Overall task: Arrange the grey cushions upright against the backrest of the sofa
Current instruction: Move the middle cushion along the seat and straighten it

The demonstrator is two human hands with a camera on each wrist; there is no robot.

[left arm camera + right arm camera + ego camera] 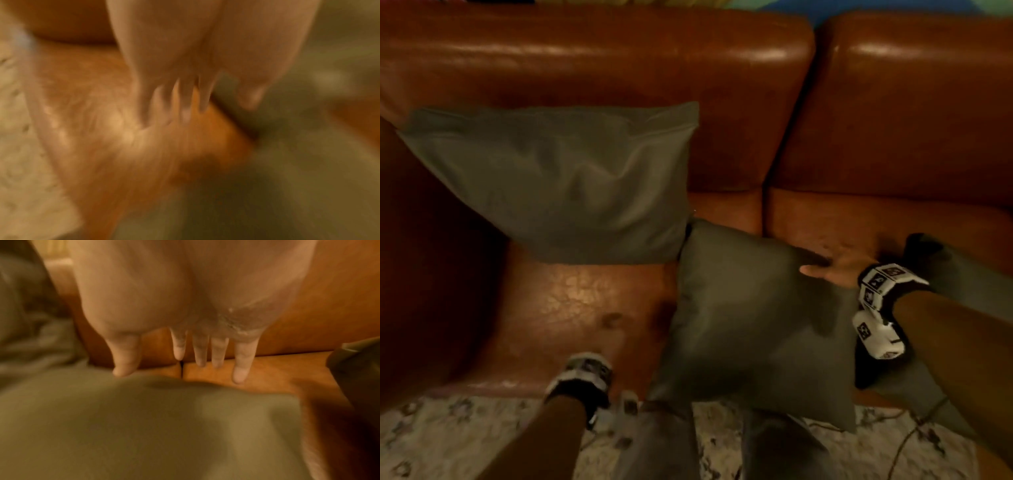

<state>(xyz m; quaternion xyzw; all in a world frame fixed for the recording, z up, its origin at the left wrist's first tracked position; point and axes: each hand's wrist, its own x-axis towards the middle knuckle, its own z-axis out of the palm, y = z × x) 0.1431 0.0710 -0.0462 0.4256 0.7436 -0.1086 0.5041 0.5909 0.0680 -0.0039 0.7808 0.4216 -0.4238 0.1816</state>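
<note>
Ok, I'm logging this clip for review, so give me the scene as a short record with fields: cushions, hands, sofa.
upright cushion: grey cushion leaning upright against the backrest, left side
flat cushion: second cushion lying on the seat, front corner overhanging the rug
third cushion: part of one at far right, behind the right arm
right hand: right hand open, fingers straight, at the flat cushion's far edge
left hand: left hand low by the seat front, fingers extended, holding nothing; blurred
done: one cushion placed

Bare forearms; black wristbands (883, 284) carrying white blocks with black square markers; grey trousers (654, 445).
</note>
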